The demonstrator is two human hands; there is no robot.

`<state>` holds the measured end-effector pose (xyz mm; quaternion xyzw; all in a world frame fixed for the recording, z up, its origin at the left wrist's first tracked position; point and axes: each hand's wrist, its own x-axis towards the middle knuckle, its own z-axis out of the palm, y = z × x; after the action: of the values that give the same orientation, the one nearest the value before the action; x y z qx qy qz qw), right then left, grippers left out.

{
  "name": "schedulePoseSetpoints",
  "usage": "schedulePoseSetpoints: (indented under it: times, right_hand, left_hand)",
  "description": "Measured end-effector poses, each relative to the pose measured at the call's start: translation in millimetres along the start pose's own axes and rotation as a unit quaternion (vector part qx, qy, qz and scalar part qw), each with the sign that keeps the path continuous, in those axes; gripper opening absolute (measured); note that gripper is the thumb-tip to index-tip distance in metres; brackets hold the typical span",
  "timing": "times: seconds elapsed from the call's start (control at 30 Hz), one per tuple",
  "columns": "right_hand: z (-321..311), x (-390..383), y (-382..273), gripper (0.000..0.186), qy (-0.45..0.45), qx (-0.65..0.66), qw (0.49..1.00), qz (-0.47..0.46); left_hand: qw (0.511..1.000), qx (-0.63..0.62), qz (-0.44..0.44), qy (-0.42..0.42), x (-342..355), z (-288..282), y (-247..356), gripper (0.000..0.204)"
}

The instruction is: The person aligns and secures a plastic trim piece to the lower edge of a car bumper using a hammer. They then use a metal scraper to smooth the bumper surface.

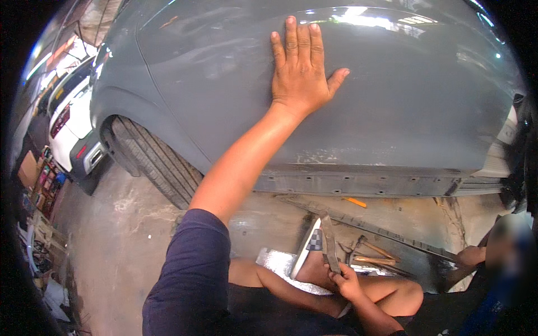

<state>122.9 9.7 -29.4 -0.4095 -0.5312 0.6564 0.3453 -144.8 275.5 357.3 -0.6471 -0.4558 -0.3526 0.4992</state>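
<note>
Pressed flat with fingers spread, the left hand (300,67) rests on the grey car door (392,101) filling the upper frame, while the right hand (346,281), lower centre, is closed around a flat metal tool (329,243), possibly a file. A stained concrete workshop floor (123,235) runs below the car's bare sill (364,182). The rear tyre (154,162) stands at centre left, a white car (70,120) beyond it. A long detached trim strip (386,232) lies on the floor, wooden-handled tools (374,259) beside it. Another person's hand (471,256) enters at lower right; clutter at the left rim is unclear.
</note>
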Motion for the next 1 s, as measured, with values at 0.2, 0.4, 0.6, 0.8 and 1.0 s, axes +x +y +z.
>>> schedulePoseSetpoints:
  times: [0.2,0.4,0.6,0.8,1.0]
  right_hand:
    - [-41.5,27.0,-48.2,0.033,0.150,-0.232,0.946,-0.172]
    - [-38.4,99.6,-221.0,0.036,0.182,-0.308,0.792,-0.495]
    - [-21.0,187.8,-282.2,0.038,0.218,-0.337,0.733,-0.550]
    - [-6.0,209.3,-268.9,0.048,0.297,-0.307,0.759,-0.492]
    - [-19.3,197.2,-284.7,0.041,0.347,-0.355,0.721,-0.483]
  left_hand:
    - [0.990,0.012,0.121,-0.077,-88.1,18.6,-5.2,0.106]
    - [0.993,0.026,0.006,-0.119,-144.2,-2.0,-70.6,0.110]
    - [0.998,0.016,-0.056,-0.002,-129.7,-15.0,-110.1,0.113]
    - [0.998,0.012,-0.065,0.021,-135.6,-10.4,-108.1,0.112]
    - [0.997,0.009,-0.064,0.035,-136.5,-8.5,-108.2,0.111]
